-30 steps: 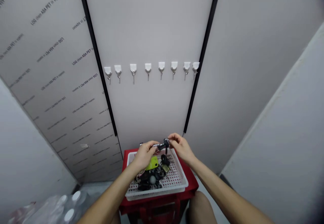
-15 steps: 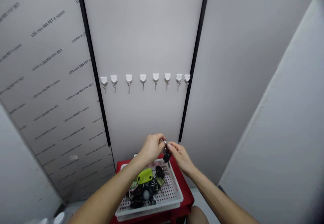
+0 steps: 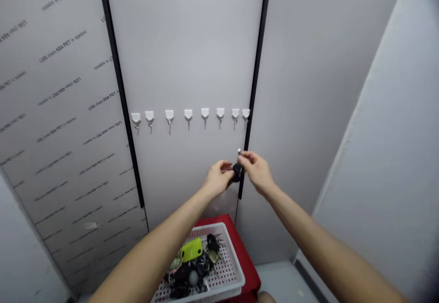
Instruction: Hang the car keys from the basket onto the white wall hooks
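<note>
Both my hands are raised in front of the grey wall panel, below a row of several white hooks. My left hand and my right hand pinch the same black key with a metal ring between them. The ring end sticks up at my right fingertips. The nearest hook is the rightmost one, a little above my right hand. All the hooks hang bare.
A white perforated basket sits low on a red stool, holding a pile of keys and a lime-green tag. Black vertical strips divide the wall panels. A pale wall closes in on the right.
Both hands rose with the black key from just above the basket up toward the hook row. The view tilted up, so the basket dropped to the bottom edge.
</note>
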